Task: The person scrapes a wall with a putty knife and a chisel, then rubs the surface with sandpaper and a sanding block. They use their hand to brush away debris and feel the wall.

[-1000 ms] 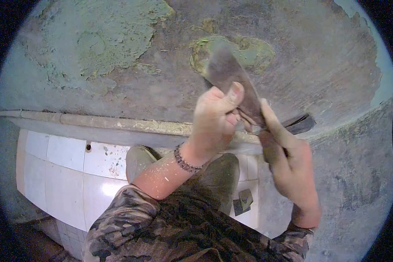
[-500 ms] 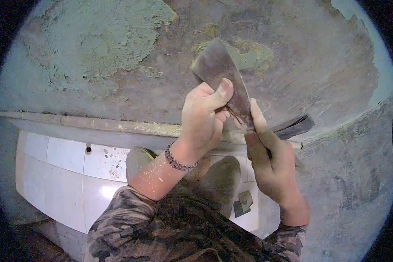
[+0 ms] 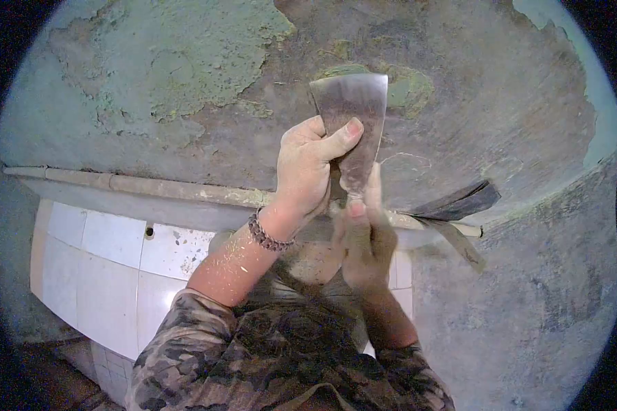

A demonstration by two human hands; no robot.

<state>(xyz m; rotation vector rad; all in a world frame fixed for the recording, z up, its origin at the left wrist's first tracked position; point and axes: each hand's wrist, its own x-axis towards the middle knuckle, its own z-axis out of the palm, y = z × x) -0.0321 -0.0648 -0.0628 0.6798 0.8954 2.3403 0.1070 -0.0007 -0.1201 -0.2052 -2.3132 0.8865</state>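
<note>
A wide metal scraper blade [image 3: 353, 103] points up, its broad edge at the top. My left hand [image 3: 312, 164] grips the blade's left side, thumb flat on its face, with a beaded bracelet at the wrist. Below it, my right hand [image 3: 367, 243] is closed around the narrow neck and handle end, thumb in front; it is partly blurred and hides the handle. Behind both hands is a wall with peeling green paint [image 3: 206, 61] and a bare scraped area [image 3: 500, 89].
A pipe [image 3: 178, 190] runs along the wall's base. Dark flat strips [image 3: 459, 200] lie on its right end, with a lighter strip [image 3: 459, 246] hanging below. White tiles [image 3: 106, 274] with a small hole [image 3: 149, 231] and paint flakes [image 3: 182, 253] are at lower left.
The scraper has turned from leaning left to nearly upright. My right hand has moved left and is now below the blade. My left hand has shifted slightly left, still on the blade.
</note>
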